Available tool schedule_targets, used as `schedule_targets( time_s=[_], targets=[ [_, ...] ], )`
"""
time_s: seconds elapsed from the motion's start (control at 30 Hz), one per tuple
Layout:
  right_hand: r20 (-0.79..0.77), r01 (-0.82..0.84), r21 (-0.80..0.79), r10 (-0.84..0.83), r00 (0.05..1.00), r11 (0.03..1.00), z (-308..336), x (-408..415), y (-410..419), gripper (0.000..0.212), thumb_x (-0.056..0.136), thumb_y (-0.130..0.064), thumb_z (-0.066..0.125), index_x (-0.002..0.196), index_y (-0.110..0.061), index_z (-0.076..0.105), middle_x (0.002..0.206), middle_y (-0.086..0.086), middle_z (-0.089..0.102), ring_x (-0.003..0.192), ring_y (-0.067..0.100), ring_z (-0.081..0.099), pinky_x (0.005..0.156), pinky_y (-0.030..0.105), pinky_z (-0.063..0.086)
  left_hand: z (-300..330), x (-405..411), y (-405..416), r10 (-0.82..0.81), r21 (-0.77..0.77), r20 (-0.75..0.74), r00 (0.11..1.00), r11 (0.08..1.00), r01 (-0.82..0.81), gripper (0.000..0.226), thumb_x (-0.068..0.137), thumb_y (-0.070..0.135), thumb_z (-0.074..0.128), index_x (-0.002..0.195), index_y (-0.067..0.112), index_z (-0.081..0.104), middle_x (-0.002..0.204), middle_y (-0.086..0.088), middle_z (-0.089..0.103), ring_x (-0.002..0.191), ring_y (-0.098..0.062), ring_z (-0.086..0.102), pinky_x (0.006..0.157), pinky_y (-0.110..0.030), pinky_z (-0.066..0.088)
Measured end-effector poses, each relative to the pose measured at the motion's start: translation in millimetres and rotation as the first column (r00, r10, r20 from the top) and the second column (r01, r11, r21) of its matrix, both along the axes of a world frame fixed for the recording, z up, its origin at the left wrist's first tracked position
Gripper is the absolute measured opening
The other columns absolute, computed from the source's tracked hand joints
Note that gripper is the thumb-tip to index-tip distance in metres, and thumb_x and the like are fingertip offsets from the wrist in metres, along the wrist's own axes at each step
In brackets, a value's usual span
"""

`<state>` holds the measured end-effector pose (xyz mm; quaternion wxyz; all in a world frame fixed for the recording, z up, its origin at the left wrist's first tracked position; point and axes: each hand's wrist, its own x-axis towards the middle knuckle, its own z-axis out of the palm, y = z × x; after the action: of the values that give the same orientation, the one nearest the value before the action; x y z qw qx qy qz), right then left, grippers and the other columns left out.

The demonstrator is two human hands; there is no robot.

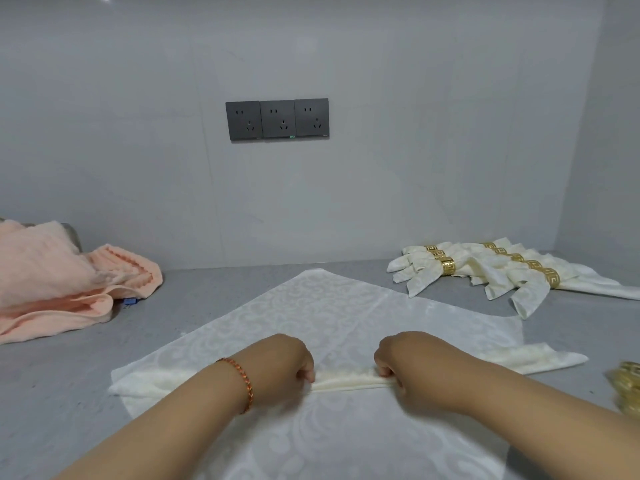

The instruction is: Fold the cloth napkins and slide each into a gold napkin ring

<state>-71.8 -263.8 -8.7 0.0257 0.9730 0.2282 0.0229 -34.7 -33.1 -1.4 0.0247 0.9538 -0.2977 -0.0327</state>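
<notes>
White damask napkin (332, 306) lies spread like a diamond on the grey countertop (52, 393), one corner pointing toward the back wall and the near part running out of view at the bottom edge. Across its middle a narrow pleat of cloth (346, 381) is gathered up into a ridge that runs left to right. The left hand (287, 365), with an orange braided bracelet (242, 382) on its wrist, pinches the left part of that ridge, fingers curled round the fabric. The right hand (398, 362) pinches the ridge just to the right, fingers likewise curled on the cloth; the two hands sit near each other with a short stretch of pleat between them. Beyond each hand the folded band continues out toward the napkin's side corners.

At the back right of the countertop lie the finished napkins (502, 271), overlapping in a row, each gathered through a gold napkin ring (447, 266) with a cut-out key pattern. At the far right edge, near the right forearm, sits a blurred heap of loose gold rings (628, 386). On the left lies a crumpled peach towel (62, 282), with a small blue tag (130, 301) at its edge. Three dark wall sockets (277, 119) sit side by side on the grey wall.
</notes>
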Motion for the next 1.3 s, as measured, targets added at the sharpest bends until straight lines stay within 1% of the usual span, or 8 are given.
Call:
schedule_targets(
  time_s=[0.2,0.37,0.5,0.6,0.73,0.9,1.1,1.3],
  targets=[
    [0.048,0.0,-0.023,0.002,0.999,1.0,-9.4,-27.7,8.8,0.061,0.087,-0.031,0.041,0.145,-0.034,0.027,0.114,-0.002,0.041,0.109,0.021,0.04,0.084,0.032,0.038,-26.1,-25.3,12.5,-0.057,-0.11,0.076,0.995,0.992,0.065,0.049,0.093,0.05,0.035,0.141,0.04,0.041,0.104,0.007,0.039,0.101,-0.009,0.037,0.089,-0.023,0.035],
    [0.08,-0.031,-0.056,0.036,0.996,0.998,-11.0,-28.4,24.4,0.057,0.09,-0.036,0.038,0.145,-0.023,0.031,0.122,0.003,0.038,0.115,0.022,0.035,0.086,0.033,0.03,-33.6,-29.1,7.9,-0.068,0.074,0.198,0.978,0.996,0.055,0.09,0.066,0.064,-0.007,0.147,0.045,0.025,0.1,0.009,0.031,0.104,-0.013,0.035,0.084,-0.029,0.023],
    [0.057,-0.126,-0.022,0.127,0.99,0.992,-13.9,-18.5,38.5,0.051,0.091,-0.038,0.04,0.139,-0.021,0.037,0.114,0.002,0.038,0.111,0.021,0.034,0.09,0.032,0.03,-31.3,-24.5,11.8,-0.033,-0.158,-0.085,0.996,0.987,0.02,0.046,0.096,0.054,0.027,0.139,0.045,0.043,0.094,0.008,0.039,0.096,-0.011,0.042,0.089,-0.027,0.034],
    [0.048,-0.168,-0.033,0.17,0.984,0.985,-18.4,-13.8,44.3,0.059,0.092,-0.042,0.037,0.148,-0.023,0.026,0.117,0.002,0.035,0.112,0.02,0.031,0.097,0.032,0.03,-20.6,-16.4,23.7,-0.005,-0.545,-0.51,0.86,0.775,-0.319,0.052,0.082,0.054,0.053,0.111,0.014,0.07,0.085,-0.002,0.051,0.075,-0.015,0.047,0.075,-0.026,0.04],
    [0.013,-0.201,-0.027,0.201,0.98,0.979,-18.9,-4.0,52.7,0.064,0.095,-0.047,0.034,0.153,-0.029,0.013,0.121,0.0,0.033,0.117,0.019,0.029,0.101,0.032,0.027,-17.2,-3.1,36.5,-0.051,-0.65,-0.635,0.771,0.574,-0.498,0.038,0.099,0.008,0.033,0.107,-0.005,0.068,0.078,-0.006,0.061,0.064,-0.011,0.053,0.065,-0.018,0.041],
    [-0.098,-0.229,0.011,0.229,0.969,0.973,-20.9,12.5,69.7,0.068,0.088,-0.064,0.025,0.151,-0.042,0.009,0.108,-0.004,0.029,0.112,0.017,0.03,0.101,0.032,0.028,-13.6,9.4,44.3,-0.116,-0.639,-0.742,0.66,0.421,-0.644,0.033,0.1,0.001,0.032,0.102,-0.006,0.064,0.074,-0.011,0.06,0.059,-0.012,0.056,0.056,-0.018,0.046],
    [-0.034,-0.246,-0.004,0.246,0.969,0.969,-28.4,13.2,75.9,0.087,0.067,-0.084,0.0,0.147,-0.052,0.005,0.102,-0.008,0.023,0.095,0.011,0.023,0.092,0.03,0.027,-1.8,25.9,63.5,0.245,-0.254,-0.376,0.894,0.9,-0.354,0.014,0.086,0.019,0.067,0.1,0.021,0.069,0.077,0.01,0.058,0.064,-0.005,0.053,0.066,-0.017,0.045],
    [0.005,-0.255,-0.015,0.255,0.967,0.967,-30.0,11.3,76.4,0.082,0.072,-0.082,0.001,0.148,-0.051,0.005,0.1,-0.008,0.022,0.094,0.012,0.024,0.087,0.029,0.024,21.1,23.0,58.3,0.338,0.085,-0.355,0.872,0.94,-0.33,0.007,0.084,0.035,0.071,0.085,0.033,0.064,0.093,0.012,0.064,0.092,-0.012,0.06,0.086,-0.031,0.055]
  ],
)
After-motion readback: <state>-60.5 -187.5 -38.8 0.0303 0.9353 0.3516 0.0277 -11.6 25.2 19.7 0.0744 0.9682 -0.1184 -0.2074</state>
